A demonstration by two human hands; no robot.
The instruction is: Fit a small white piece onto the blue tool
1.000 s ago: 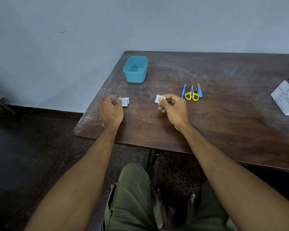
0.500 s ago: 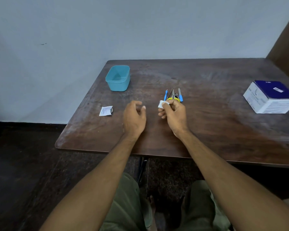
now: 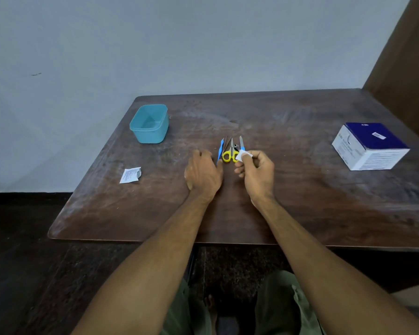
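Note:
My right hand [image 3: 257,172] pinches a small white folded pad [image 3: 242,155] between thumb and fingertips, just above the table. Right behind it lie yellow-handled scissors [image 3: 230,154] among a few blue-handled tools [image 3: 220,149]. My left hand [image 3: 202,171] rests low on the table just left of those tools, fingers loosely curled, its fingertips at the blue tool's near end; whether it grips the tool is hidden. A torn white wrapper [image 3: 130,175] lies on the table to the left, apart from both hands.
A teal plastic tub [image 3: 149,123] stands at the back left of the dark wooden table [image 3: 300,201]. A blue and white box [image 3: 370,146] sits at the right. A brown panel rises at the far right; the wall is behind.
My left hand let go of the wrapper, which now lies on the table, and moved right to the tools. My right hand keeps the white pad. The view turned right.

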